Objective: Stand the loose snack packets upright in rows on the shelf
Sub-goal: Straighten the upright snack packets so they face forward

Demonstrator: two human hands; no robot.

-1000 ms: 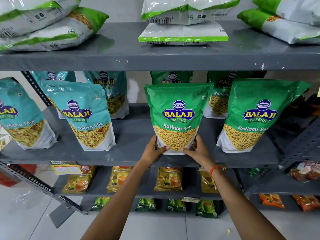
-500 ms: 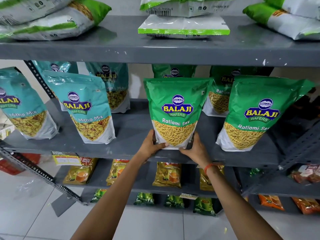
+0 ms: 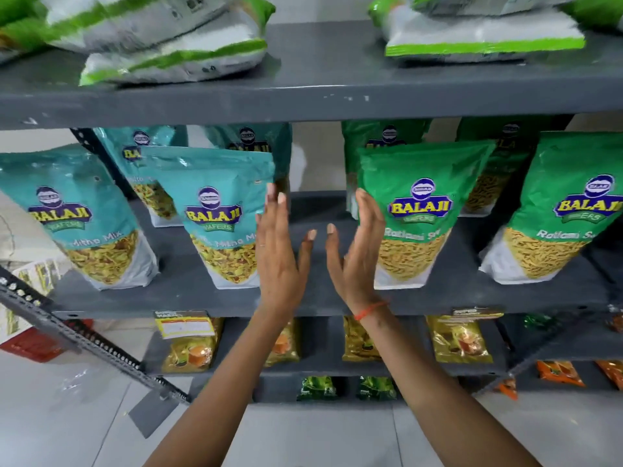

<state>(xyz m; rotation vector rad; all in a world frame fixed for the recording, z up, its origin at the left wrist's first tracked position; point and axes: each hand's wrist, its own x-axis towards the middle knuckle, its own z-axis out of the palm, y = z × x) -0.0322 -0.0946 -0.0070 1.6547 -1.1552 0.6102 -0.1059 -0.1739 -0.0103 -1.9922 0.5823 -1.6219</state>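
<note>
On the grey middle shelf (image 3: 303, 299) a green Ratlami Sev packet (image 3: 418, 214) stands upright, with a second green packet (image 3: 566, 210) to its right. Two teal Mitha Mix packets (image 3: 219, 214) (image 3: 77, 214) stand to the left, and more packets stand in a row behind. My left hand (image 3: 278, 251) is flat and open in the gap, its fingers beside the right edge of the nearer teal packet. My right hand (image 3: 357, 251) is open, fingers along the left edge of the green Ratlami Sev packet. Neither hand grips anything.
Several white-and-green packets (image 3: 175, 38) lie flat on the top shelf (image 3: 320, 92). Small yellow packets (image 3: 458, 338) and green ones (image 3: 317, 387) fill the lower shelves. A slotted metal brace (image 3: 87, 342) runs diagonally at lower left. Tiled floor lies below.
Both hands let go of the green Ratlami Sev packet's base and rose into the gap, palms facing each other. The view shifted left, so the packets appear further right.
</note>
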